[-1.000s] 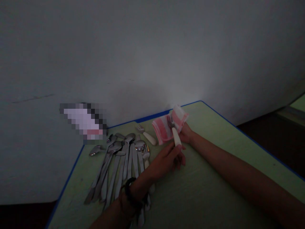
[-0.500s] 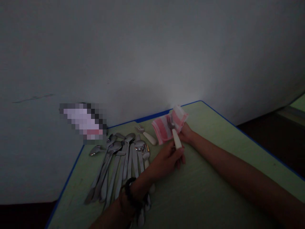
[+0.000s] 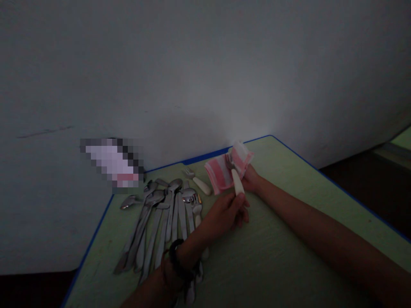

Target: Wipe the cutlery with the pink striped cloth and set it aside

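My left hand [image 3: 229, 210] is closed on the white handle of a small fork [image 3: 237, 182], its metal tines pointing up and away from me. Behind the tines, a pink and white striped cloth [image 3: 220, 173] is spread over my right hand [image 3: 252, 179], which grips it from beneath; most of those fingers are hidden by the cloth. Another white-handled fork [image 3: 202, 185] lies on the table just left of the cloth. Under and beside my left forearm is a pile of metal spoons [image 3: 157, 196] and other cutlery, partly covered by the arm.
The light green table [image 3: 289, 244] has a blue edge and stands against a grey wall [image 3: 205, 77]. At its far left corner is a blurred-out, pixelated object [image 3: 111, 162]. A single spoon [image 3: 130, 202] lies at the left of the pile.
The fork has shifted slightly toward the upper left, with its tines still against the cloth. Both hands stay almost in place.
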`<action>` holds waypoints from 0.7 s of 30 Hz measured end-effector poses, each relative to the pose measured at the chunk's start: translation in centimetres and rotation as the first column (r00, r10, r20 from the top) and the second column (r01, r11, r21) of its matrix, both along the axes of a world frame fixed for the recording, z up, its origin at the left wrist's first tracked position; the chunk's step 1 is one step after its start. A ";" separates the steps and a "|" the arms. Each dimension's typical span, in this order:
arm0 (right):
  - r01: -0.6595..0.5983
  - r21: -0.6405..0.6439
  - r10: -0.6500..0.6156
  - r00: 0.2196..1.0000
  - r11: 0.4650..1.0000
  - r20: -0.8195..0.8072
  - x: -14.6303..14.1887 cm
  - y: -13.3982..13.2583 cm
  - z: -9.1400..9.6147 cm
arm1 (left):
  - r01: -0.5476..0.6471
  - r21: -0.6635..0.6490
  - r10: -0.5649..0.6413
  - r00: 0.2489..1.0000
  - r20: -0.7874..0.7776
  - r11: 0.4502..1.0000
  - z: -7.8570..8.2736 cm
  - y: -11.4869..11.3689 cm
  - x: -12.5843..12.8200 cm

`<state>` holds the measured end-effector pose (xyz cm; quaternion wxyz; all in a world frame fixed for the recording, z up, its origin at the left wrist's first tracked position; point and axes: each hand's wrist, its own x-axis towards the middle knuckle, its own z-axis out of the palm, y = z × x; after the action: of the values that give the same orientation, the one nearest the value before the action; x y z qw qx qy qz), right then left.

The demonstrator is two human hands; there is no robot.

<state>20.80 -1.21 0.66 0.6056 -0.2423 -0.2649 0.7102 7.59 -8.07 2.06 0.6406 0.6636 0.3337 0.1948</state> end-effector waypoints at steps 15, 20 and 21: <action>-0.003 -0.001 0.003 0.997 1.000 -0.078 0.0 0.3 -0.5 | -0.039 -0.078 0.042 0.998 0.036 0.996 -0.5 0.1 0.0; -0.010 -0.055 0.005 0.997 0.998 -0.083 0.0 0.1 0.0 | -0.010 -0.070 0.011 1.000 0.017 0.998 -0.3 0.1 -0.1; -0.010 -0.060 0.005 0.997 0.998 -0.076 0.0 0.1 0.0 | -0.006 -0.067 0.007 1.000 0.012 0.998 -0.3 0.1 -0.1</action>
<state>20.76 -1.06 0.69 0.6051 -0.2323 -0.2209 0.7288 7.52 -7.98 1.74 0.6640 0.6393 0.3383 0.1895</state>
